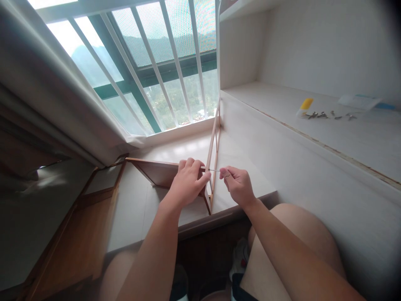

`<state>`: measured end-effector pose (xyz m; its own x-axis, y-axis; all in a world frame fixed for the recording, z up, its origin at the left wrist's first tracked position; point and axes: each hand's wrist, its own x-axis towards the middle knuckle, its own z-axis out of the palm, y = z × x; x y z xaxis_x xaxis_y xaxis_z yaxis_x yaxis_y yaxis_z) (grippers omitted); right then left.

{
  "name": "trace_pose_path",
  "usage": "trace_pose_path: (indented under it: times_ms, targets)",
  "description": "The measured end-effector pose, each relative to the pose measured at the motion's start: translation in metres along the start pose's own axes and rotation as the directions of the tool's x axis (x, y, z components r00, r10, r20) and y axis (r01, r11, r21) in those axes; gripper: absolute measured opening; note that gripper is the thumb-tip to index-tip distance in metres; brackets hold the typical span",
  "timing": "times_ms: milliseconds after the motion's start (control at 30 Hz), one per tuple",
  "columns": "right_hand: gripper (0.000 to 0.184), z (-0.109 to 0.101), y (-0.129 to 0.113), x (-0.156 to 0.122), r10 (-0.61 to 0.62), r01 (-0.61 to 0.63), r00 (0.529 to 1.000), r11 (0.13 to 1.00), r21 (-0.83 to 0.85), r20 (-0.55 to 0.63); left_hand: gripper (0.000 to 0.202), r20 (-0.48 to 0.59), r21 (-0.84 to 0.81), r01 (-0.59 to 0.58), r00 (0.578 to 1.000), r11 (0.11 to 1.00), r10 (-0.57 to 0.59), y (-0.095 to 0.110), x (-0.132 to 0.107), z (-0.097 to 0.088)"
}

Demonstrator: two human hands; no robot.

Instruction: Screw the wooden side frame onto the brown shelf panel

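Note:
My left hand grips the near right end of a brown wooden panel, thumb toward the upright frame and fingers over the top edge. The slim wooden frame stands against that end of the panel. My right hand is closed round a thin metal driver, whose handle end is hidden in the fingers. Its bare shaft runs level from my fist to the frame, and the tip meets the wood close to my left thumb.
On the white shelf at right lie several metal screws, a yellow-capped tube and a clear plastic bag. A barred window is ahead, a curtain at left. The white ledge ends in a dark front edge near my knees.

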<state>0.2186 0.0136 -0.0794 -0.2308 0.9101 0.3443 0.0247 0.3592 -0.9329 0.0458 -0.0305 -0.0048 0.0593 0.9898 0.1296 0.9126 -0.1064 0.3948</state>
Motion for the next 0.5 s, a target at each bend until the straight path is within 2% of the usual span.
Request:
trace_pose_path:
  times_ms: [133, 233, 367, 500]
  targets:
    - [0.045, 0.003, -0.0023, 0.0031, 0.148, -0.152, 0.988, 0.967, 0.206, 0.035, 0.031, 0.0, 0.001, 0.006, 1.0, 1.0, -0.006, -0.0001, 0.0002, 0.0005]
    - [0.047, 0.0028, -0.0031, 0.0041, 0.195, -0.211, 0.977, 0.94, 0.268, 0.083, 0.031, 0.002, 0.0, 0.01, 1.0, 1.0, -0.01, 0.0004, 0.0005, 0.0007]
    - [0.046, 0.0, -0.0036, 0.0024, 0.157, -0.158, 0.987, 0.97, 0.185, 0.023, 0.032, 0.001, -0.009, 0.013, 1.0, 1.0, -0.013, 0.0008, 0.0009, 0.0003]
    - [0.041, -0.0043, -0.0027, 0.0008, 0.029, -0.029, 1.0, 1.0, -0.007, -0.005, 0.031, 0.007, -0.009, 0.017, 1.0, 1.0, -0.017, 0.0006, 0.0011, 0.0002]
